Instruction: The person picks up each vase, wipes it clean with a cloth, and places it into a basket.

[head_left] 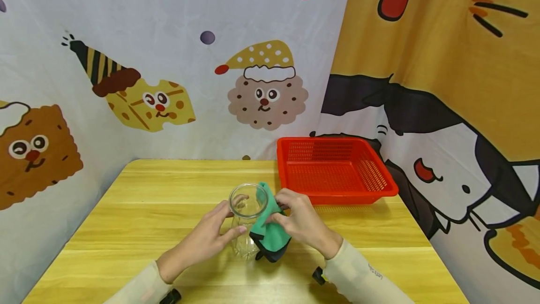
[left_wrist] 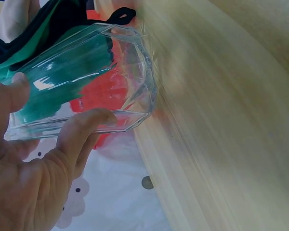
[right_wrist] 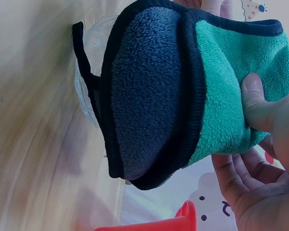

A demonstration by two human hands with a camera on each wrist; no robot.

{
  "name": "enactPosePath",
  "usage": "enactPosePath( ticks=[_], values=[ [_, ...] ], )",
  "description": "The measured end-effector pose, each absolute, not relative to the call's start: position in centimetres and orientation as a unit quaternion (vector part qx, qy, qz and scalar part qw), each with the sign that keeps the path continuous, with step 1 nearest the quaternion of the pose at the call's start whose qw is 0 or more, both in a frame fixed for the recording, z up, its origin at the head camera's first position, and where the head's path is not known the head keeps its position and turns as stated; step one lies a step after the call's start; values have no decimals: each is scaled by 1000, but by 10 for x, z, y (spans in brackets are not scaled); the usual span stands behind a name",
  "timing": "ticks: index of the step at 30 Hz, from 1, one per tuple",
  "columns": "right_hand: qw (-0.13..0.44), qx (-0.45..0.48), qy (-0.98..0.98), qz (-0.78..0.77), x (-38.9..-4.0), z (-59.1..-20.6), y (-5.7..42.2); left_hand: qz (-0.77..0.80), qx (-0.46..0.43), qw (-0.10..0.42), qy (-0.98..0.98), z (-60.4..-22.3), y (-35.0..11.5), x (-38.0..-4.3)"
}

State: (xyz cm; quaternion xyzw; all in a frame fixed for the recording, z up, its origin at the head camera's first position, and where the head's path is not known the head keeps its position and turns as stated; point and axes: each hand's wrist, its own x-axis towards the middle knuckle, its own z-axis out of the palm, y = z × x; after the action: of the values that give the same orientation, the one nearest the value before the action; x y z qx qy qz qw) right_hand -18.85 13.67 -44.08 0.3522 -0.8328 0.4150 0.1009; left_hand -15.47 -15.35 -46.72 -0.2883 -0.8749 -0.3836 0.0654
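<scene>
A clear glass jar (head_left: 246,243) with faceted sides and a round open mouth stands upright near the middle of the table. My left hand (head_left: 206,236) grips it from the left, thumb in front and fingers round the far side. In my right hand (head_left: 305,222) is a green cloth (head_left: 276,238) with a dark grey side and black edging, pinched between thumb and fingers. The cloth lies against the jar's right side, up by the rim. In the right wrist view, its grey face (right_wrist: 147,91) and a black hanging loop (right_wrist: 84,60) show, hiding much of the jar.
A red plastic basket (head_left: 331,198) with perforated walls stands at the back right of the wooden table (head_left: 168,186). Behind the table hangs a white curtain (head_left: 168,22) with cartoon prints, and a yellow printed one (head_left: 443,60) is at the right.
</scene>
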Motion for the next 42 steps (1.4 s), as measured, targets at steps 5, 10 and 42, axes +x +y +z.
enactPosePath(
  ticks=[5,10,42],
  values=[
    [97,356,-841,396,-187,-439,136,-385,-288,66,-874,-466,-154,-154],
    [94,360,-847,380,-187,-438,135,-384,-292,72,-873,-466,-153,-154],
    [54,358,-877,315,-191,-451,136,-393,-271,41,-878,-466,-152,-154]
  ],
)
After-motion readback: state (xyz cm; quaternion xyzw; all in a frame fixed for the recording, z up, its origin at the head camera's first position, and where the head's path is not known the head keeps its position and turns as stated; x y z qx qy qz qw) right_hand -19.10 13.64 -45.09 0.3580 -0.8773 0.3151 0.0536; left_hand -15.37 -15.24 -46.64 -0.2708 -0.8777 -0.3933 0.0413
